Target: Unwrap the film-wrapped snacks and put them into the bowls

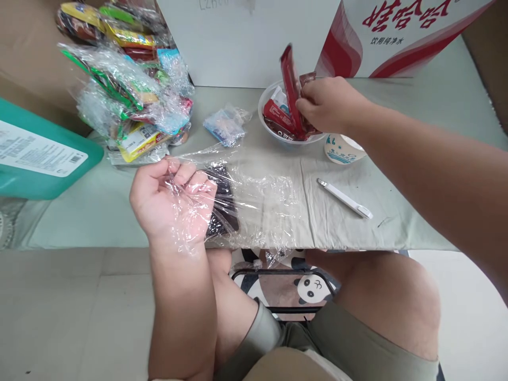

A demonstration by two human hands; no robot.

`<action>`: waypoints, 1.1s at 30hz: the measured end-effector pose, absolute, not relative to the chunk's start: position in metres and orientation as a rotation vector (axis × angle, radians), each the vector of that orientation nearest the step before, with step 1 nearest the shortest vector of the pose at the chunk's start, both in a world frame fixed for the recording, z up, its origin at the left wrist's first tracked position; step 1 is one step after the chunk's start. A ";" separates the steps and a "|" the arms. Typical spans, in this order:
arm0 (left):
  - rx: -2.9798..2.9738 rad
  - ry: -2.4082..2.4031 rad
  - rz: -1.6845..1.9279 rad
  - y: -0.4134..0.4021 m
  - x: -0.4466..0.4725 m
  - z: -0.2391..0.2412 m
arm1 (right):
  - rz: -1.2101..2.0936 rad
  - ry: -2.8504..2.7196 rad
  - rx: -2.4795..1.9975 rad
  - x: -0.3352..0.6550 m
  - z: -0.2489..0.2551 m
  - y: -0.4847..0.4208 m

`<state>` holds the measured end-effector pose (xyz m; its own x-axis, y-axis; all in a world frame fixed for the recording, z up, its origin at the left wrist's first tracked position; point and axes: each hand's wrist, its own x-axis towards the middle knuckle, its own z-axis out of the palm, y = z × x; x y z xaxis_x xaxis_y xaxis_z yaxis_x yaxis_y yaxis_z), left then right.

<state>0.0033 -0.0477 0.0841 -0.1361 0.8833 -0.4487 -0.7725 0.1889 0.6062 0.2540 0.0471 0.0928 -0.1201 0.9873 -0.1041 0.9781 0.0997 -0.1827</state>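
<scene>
My left hand [174, 198] has its fingers curled around a clear plastic bag [264, 198], which spreads to the right over the cloth. Under the film, partly hidden by the hand, lies a dark flat object [228, 203]. At the back, my right hand [331, 103] pinches a long red packet [291, 79] that stands upright over a clear round bowl [261, 114]. More red and dark sachets [278, 116] lie inside the bowl. A white paper cup [344, 151] with blue print sits just below my right wrist.
A white utility knife [345, 199] rests on the cloth-covered table [416, 201]. Wrapped snacks [135, 95] pile up at the left, beside a green jug [43, 153]. A small blue-and-clear packet [226, 125] lies mid-table. A white carton [254, 42] stands at the back.
</scene>
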 end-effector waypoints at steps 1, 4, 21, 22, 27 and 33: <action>0.157 0.923 1.437 -0.048 0.003 0.084 | 0.328 -2.315 -2.058 0.256 0.091 0.048; 0.156 0.917 1.441 -0.049 0.001 0.084 | 0.342 -2.345 -2.081 0.259 0.090 0.051; 0.182 0.921 1.430 -0.048 0.003 0.082 | 0.334 -1.819 -2.107 0.268 0.086 0.058; 0.180 0.921 1.432 -0.048 0.003 0.082 | 0.309 -1.812 -2.021 0.266 0.089 0.054; 0.164 0.920 1.440 -0.048 0.002 0.083 | 0.394 -2.057 -1.845 0.258 0.090 0.044; 0.180 0.929 1.433 -0.049 0.002 0.083 | 0.403 -2.273 -1.970 0.256 0.080 0.047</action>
<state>0.0021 -0.0486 0.0830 -0.1334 0.8905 -0.4350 -0.7606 0.1894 0.6210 0.2556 0.0467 0.0804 -0.1543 0.9838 -0.0918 0.9555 0.1249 -0.2673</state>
